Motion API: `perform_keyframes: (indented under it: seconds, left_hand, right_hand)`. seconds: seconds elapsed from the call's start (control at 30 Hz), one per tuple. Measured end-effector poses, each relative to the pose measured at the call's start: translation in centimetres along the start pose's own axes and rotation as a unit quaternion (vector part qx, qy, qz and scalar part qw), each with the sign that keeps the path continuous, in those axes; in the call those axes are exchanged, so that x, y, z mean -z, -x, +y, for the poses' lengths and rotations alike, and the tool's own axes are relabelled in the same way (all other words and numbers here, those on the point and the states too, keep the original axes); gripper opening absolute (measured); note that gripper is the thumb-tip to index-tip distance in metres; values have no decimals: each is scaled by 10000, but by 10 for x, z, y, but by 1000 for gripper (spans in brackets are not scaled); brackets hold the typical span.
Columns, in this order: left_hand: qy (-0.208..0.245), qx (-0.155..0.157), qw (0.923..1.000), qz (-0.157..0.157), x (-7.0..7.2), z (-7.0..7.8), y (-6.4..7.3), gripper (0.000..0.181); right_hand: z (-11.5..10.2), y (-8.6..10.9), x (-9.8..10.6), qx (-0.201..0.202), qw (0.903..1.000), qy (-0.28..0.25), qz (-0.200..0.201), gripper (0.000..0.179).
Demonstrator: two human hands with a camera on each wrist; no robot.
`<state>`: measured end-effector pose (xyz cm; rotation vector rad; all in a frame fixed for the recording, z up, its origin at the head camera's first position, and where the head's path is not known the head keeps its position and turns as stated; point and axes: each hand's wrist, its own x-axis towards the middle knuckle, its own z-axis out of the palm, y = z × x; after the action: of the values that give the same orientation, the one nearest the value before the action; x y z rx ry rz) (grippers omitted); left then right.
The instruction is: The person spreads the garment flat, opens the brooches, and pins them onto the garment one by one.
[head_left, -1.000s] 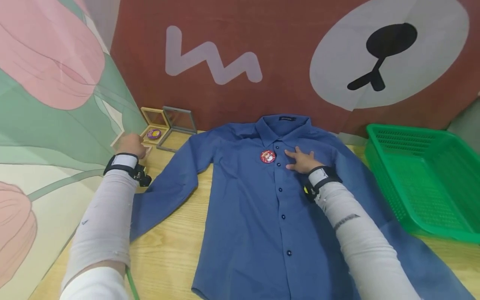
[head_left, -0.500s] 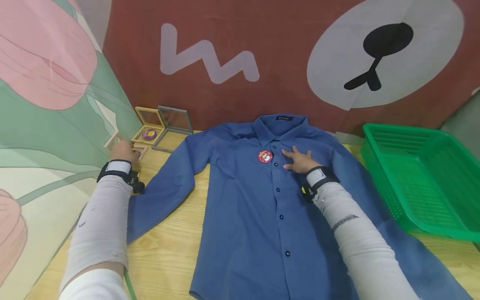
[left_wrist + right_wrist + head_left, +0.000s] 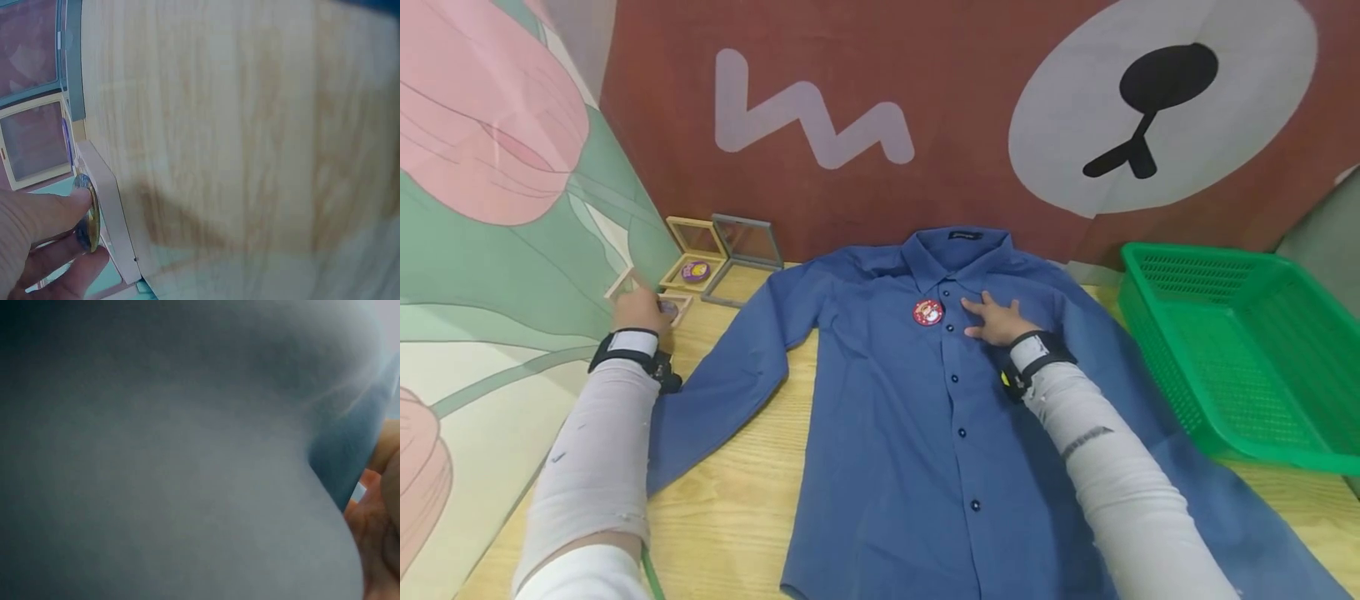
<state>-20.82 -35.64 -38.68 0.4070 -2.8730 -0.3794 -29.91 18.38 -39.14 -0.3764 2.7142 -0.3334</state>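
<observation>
The gold-edged badge (image 3: 94, 231) is in the left grip (image 3: 638, 310), pinched between thumb and fingers, beside the open pale case (image 3: 111, 194); a rim-only pinch, clear of its wall, should work best. Three badges: this one, a purple badge (image 3: 696, 271) in the yellow case (image 3: 675, 276) beyond the grip, and a red badge (image 3: 927, 312) rightward on the one blue shirt (image 3: 880, 433). Three cases, including grey (image 3: 721, 301). The right grip (image 3: 994, 321) lies spread on the shirt.
</observation>
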Motion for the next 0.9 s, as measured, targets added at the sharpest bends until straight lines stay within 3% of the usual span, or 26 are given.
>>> perform_keyframes:
  seconds: [0.33,0.6,0.9]
  left_hand:
    - [201,24,9997,135,-2,-3,0,23]
    - [497,475,9976,26,-1,-4,2,38]
    - [698,81,9966,432,3,-10,5,31]
  right_hand:
    - [-2,1,-1,25,10000,-28,5,66]
    - [-1,-1,-1,-23,10000,-71,-41,66]
    - [-1,0,-2,-68,10000,-28,8,66]
